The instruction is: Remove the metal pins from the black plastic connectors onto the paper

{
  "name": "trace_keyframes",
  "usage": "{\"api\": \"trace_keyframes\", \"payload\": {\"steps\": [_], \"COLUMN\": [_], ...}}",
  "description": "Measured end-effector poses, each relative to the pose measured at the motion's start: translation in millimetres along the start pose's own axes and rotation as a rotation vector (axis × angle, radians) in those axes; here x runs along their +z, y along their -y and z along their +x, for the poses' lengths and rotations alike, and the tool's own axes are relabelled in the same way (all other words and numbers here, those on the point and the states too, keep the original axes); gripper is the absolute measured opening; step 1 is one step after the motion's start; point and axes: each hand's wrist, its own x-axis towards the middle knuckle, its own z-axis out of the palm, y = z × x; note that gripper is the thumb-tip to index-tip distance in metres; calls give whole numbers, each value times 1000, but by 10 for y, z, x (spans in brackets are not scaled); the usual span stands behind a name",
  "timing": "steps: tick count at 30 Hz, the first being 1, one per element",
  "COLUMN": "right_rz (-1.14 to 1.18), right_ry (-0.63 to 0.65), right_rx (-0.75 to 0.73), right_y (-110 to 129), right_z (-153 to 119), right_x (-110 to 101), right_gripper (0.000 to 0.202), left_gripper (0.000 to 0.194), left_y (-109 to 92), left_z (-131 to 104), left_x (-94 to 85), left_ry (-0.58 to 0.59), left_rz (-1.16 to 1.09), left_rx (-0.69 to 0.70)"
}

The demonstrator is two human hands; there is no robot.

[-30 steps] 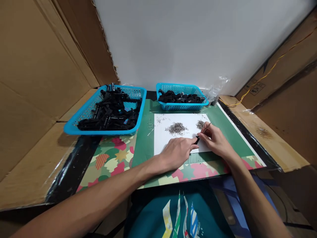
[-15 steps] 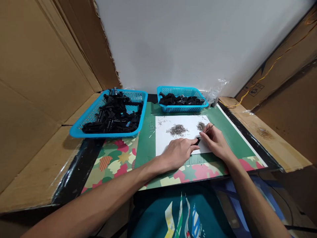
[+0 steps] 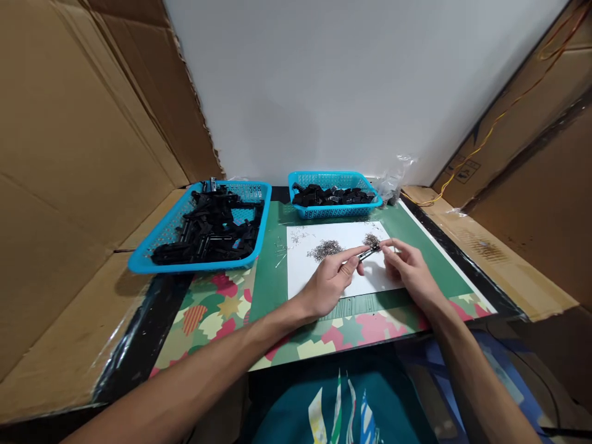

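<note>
My left hand (image 3: pixel 329 280) grips a slim black plastic part (image 3: pixel 368 253) between thumb and fingers, holding it tilted above the white sheet (image 3: pixel 303 280). At the part's far end, the fingertips of my right hand (image 3: pixel 409 266) are pinched together on it. Whether a thin tool is still inside my right hand is hidden. Just beyond the part lies a small pile of tiny metal pieces (image 3: pixel 370 238). A larger pile of similar metal pieces (image 3: pixel 326 250) sits to the left on the sheet, partly behind my left hand.
A large blue basket (image 3: pixel 139 262) full of black plastic parts stands at the left. Behind the sheet is a smaller blue basket (image 3: pixel 340 176) with more black pieces, and a clear plastic bag (image 3: pixel 395 179) beside it. Cardboard walls (image 3: pixel 83 135) flank the table.
The black part has been raised off the sheet and turned, showing more of its length. My right hand has closed in on its end; the thin tool seen in it before no longer shows.
</note>
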Motion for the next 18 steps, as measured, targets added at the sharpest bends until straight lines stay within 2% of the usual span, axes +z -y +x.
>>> {"api": "trace_keyframes", "payload": {"steps": [3, 7, 11, 18], "right_rz": [197, 390, 391, 247], "right_ry": [34, 9, -79, -123], "right_rx": [80, 38, 5, -20], "right_y": [-1, 32, 62, 57], "right_z": [-69, -104, -68, -4], "right_x": [100, 245, 308, 255], "right_gripper": [38, 31, 31, 39], "left_gripper": [63, 63, 65, 63], "left_y": [-31, -75, -69, -49], "left_z": [35, 53, 41, 5], "left_x": [-16, -31, -29, -22], "left_ry": [12, 7, 3, 12], "left_rz": [-246, -336, -304, -139], "left_rx": [-58, -97, -109, -57]}}
